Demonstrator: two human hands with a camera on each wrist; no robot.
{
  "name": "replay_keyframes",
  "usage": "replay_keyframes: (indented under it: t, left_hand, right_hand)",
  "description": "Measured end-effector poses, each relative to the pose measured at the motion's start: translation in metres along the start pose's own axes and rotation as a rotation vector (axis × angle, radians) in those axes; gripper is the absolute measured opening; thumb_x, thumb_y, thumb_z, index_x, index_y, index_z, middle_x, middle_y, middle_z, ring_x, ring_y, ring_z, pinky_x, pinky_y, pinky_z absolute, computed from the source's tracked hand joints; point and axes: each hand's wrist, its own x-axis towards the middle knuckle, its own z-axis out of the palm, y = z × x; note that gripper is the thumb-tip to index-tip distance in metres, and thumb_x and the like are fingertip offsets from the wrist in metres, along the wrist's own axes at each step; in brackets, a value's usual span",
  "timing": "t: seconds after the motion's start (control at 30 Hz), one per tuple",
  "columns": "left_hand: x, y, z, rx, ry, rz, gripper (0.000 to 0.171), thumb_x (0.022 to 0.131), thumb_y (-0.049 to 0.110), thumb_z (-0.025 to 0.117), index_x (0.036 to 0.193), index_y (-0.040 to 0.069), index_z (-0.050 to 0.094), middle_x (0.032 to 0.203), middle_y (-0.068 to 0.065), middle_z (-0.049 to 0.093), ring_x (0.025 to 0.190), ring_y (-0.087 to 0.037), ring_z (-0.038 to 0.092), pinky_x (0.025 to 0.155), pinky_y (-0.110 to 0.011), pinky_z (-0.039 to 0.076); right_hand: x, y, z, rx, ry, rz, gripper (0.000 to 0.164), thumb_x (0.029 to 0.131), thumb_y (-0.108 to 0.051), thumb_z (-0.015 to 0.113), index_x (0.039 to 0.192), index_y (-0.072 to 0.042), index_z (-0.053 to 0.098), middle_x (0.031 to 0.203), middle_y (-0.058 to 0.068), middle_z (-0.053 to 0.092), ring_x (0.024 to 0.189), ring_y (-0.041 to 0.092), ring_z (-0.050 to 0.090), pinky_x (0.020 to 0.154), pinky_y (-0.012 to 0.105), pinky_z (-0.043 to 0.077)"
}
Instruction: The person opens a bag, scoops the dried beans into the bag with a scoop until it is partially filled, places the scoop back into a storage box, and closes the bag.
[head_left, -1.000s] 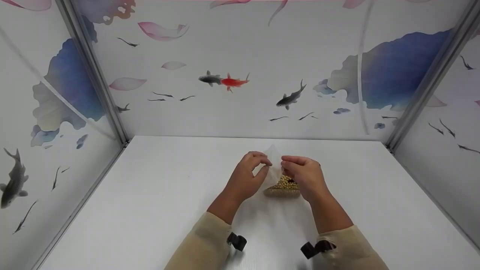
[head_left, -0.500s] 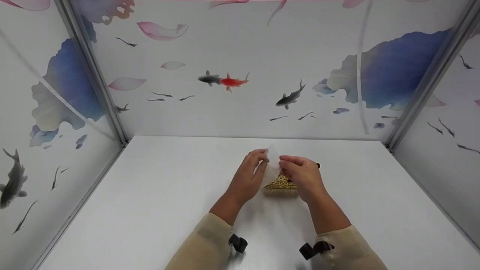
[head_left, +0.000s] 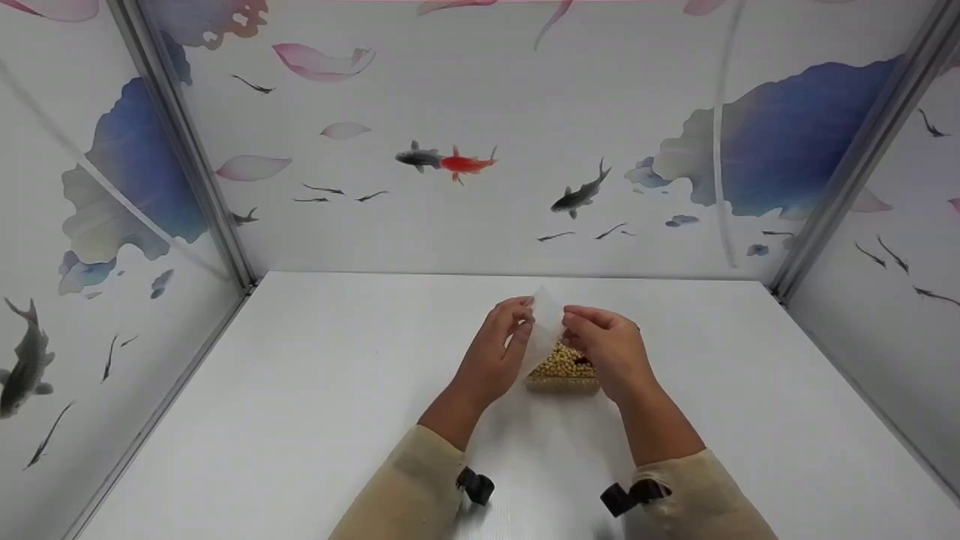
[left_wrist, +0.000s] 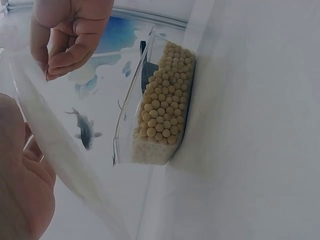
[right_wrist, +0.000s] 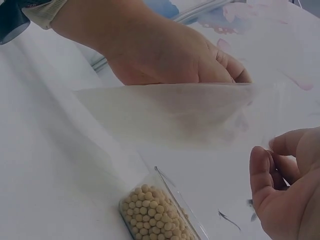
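A thin, translucent white bag (head_left: 541, 330) is held above the table by my left hand (head_left: 493, 349), whose fingers and thumb grip its left side. In the right wrist view the bag (right_wrist: 170, 112) stretches below that hand, and its contents cannot be made out. My right hand (head_left: 611, 352) is at the bag's right edge, with thumb and fingertips pinched together. Whether a thread or thin edge lies between them cannot be told. Below the hands stands a clear container (left_wrist: 125, 115) with yellow soybeans (left_wrist: 162, 110). A dark, flat object (left_wrist: 147, 75) sticks into the beans.
The white tabletop (head_left: 322, 390) spreads out around the container. White panels (head_left: 487, 90) printed with fish and petals enclose it at the back and sides, joined by metal posts (head_left: 184, 142). A black wrist camera (head_left: 475, 486) sits by the left cuff, another (head_left: 634, 497) by the right.
My left hand has shifted slightly up and left with the bag. My right hand went a little left, then rose slightly and came back right. The container has stayed in place.
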Motion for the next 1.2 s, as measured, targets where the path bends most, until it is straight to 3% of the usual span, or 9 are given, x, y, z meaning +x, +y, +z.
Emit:
replay_keyframes:
  t: [0.17,0.3,0.4,0.5,0.63,0.9,1.03,1.2]
  left_hand:
    - [0.000,-0.001,-0.003,0.001,-0.003,0.018,0.031,0.117,0.044,0.038,0.128,0.020,0.054,0.165,-0.002,0.047,0.156,-0.022,0.045,0.124,-0.045,0.049]
    - [0.000,-0.004,-0.004,-0.002,-0.011,0.011,0.031,0.117,0.045,0.037,0.127,0.020,0.054,0.165,-0.002,0.047,0.157,-0.022,0.044,0.125,-0.044,0.048]
    - [0.000,-0.005,-0.004,-0.010,-0.007,0.001,0.032,0.117,0.045,0.037,0.126,0.021,0.054,0.165,-0.001,0.047,0.157,-0.021,0.044,0.126,-0.044,0.046]
    - [-0.001,-0.005,-0.005,-0.013,0.001,-0.003,0.032,0.117,0.045,0.038,0.127,0.020,0.055,0.164,0.000,0.049,0.156,-0.019,0.045,0.127,-0.042,0.046]
    - [-0.001,-0.006,-0.006,-0.001,0.022,0.007,0.033,0.117,0.044,0.040,0.127,0.018,0.057,0.162,-0.001,0.052,0.155,-0.019,0.047,0.127,-0.040,0.045]
    - [-0.001,-0.007,-0.006,0.017,0.052,0.032,0.033,0.116,0.044,0.043,0.126,0.018,0.061,0.159,0.000,0.056,0.152,-0.019,0.051,0.125,-0.039,0.047]
    - [0.000,-0.009,-0.006,0.008,0.062,0.040,0.032,0.116,0.042,0.045,0.127,0.017,0.063,0.158,0.001,0.057,0.152,-0.019,0.052,0.125,-0.038,0.048]
    - [0.001,-0.009,-0.006,-0.009,0.085,0.046,0.030,0.115,0.040,0.049,0.125,0.017,0.065,0.157,0.000,0.060,0.150,-0.018,0.054,0.123,-0.036,0.049]
  right_hand:
    - [0.002,-0.003,-0.012,-0.103,0.063,-0.041,0.039,0.107,-0.036,0.068,0.137,-0.011,0.071,0.128,0.009,0.069,0.106,0.019,0.068,0.093,0.023,0.061]
    - [0.007,-0.003,-0.029,-0.262,0.119,-0.087,0.043,0.107,-0.039,0.066,0.142,-0.015,0.069,0.136,0.010,0.068,0.118,0.021,0.066,0.097,0.024,0.059]
    - [0.012,0.001,-0.043,-0.418,0.131,-0.117,0.046,0.108,-0.040,0.063,0.147,-0.016,0.065,0.145,0.012,0.065,0.133,0.028,0.063,0.109,0.039,0.058]
    - [0.018,0.008,-0.054,-0.586,0.114,-0.136,0.047,0.111,-0.039,0.058,0.151,-0.014,0.061,0.158,0.015,0.056,0.149,0.038,0.052,0.122,0.054,0.048]
    - [0.027,0.020,-0.063,-0.761,0.048,-0.177,0.048,0.113,-0.033,0.054,0.156,-0.010,0.055,0.167,0.019,0.046,0.160,0.042,0.036,0.130,0.062,0.034]
    - [0.036,0.044,-0.066,-0.929,-0.101,-0.280,0.043,0.112,-0.015,0.056,0.152,0.000,0.056,0.159,0.026,0.052,0.150,0.048,0.045,0.123,0.064,0.043]
    - [0.037,0.049,-0.064,-0.999,-0.125,-0.322,0.040,0.111,-0.011,0.056,0.148,0.002,0.060,0.148,0.029,0.058,0.145,0.053,0.047,0.119,0.065,0.045]
    - [0.037,0.049,-0.062,-1.032,-0.134,-0.307,0.038,0.111,-0.012,0.054,0.146,0.000,0.062,0.143,0.028,0.059,0.141,0.055,0.046,0.115,0.066,0.046]
